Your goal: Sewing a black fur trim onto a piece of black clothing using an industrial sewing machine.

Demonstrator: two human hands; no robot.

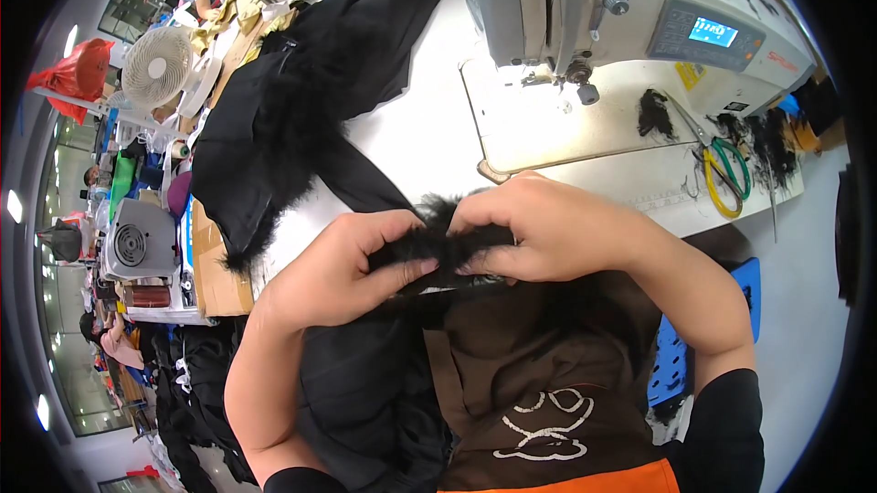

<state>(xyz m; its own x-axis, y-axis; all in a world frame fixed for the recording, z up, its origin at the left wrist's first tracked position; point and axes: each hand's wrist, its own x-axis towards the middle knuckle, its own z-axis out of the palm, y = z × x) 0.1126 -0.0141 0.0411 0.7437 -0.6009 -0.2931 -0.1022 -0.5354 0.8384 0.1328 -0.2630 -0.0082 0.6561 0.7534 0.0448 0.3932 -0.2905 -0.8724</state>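
Observation:
Both hands meet at the table's front edge, pinching one black garment by its fluffy fur trim (445, 242). My left hand (352, 265) has thumb and fingers closed on the trim from the left. From the right, my right hand (530, 233) grips the same trim, its thumb close to the left thumb. Black cloth (361, 383) hangs down over my lap beside a brown apron (539, 356). More black fabric with fur edging (292, 118) lies spread on the table to the left. What lies inside the folded trim is hidden by my fingers.
A sewing machine (621, 18) with a lit panel stands at the back right. Scissors with green and yellow handles (722, 164) lie right, near black fur scraps (655, 116). A white fan (157, 66) and cardboard (215, 255) are at left. Other people work farther off.

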